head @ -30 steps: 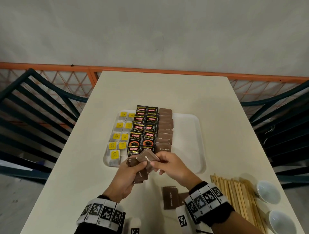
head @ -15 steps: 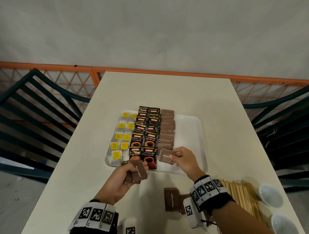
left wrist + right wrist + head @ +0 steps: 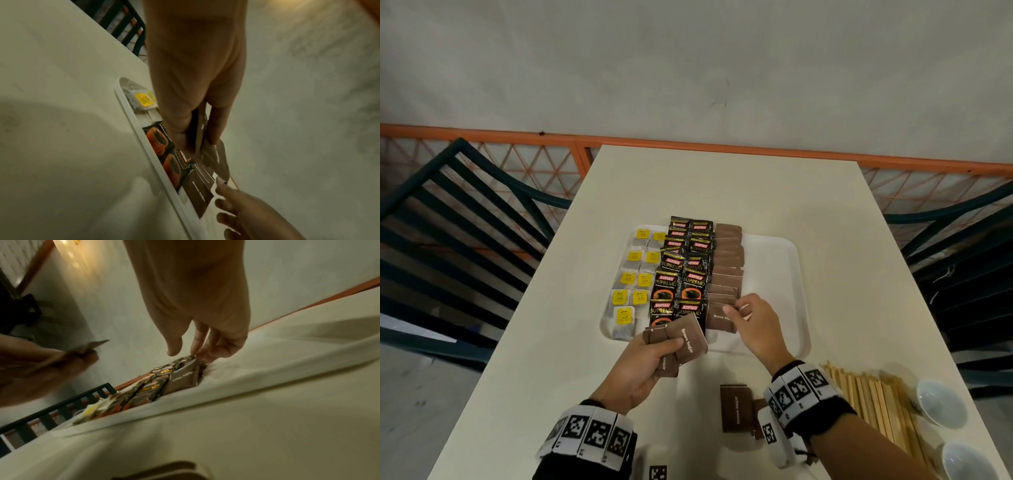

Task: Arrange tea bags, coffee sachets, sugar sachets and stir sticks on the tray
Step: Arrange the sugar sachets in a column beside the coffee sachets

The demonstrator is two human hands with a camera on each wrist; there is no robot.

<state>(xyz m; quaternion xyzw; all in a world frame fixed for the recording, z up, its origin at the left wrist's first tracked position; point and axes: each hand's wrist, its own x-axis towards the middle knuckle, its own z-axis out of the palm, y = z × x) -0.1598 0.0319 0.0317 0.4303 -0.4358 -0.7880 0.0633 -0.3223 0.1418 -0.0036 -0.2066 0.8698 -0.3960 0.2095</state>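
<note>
Since the earlier frame your right hand has laid its brown sugar sachet at the near end of the sugar column on the tray. Fingers rest extended on its right edge; grip apparently released, view blurred. Left hand pinches a fan of spare sachets over the tray's near edge. Step: sugar placement. Next: draw another from the fan.
</note>
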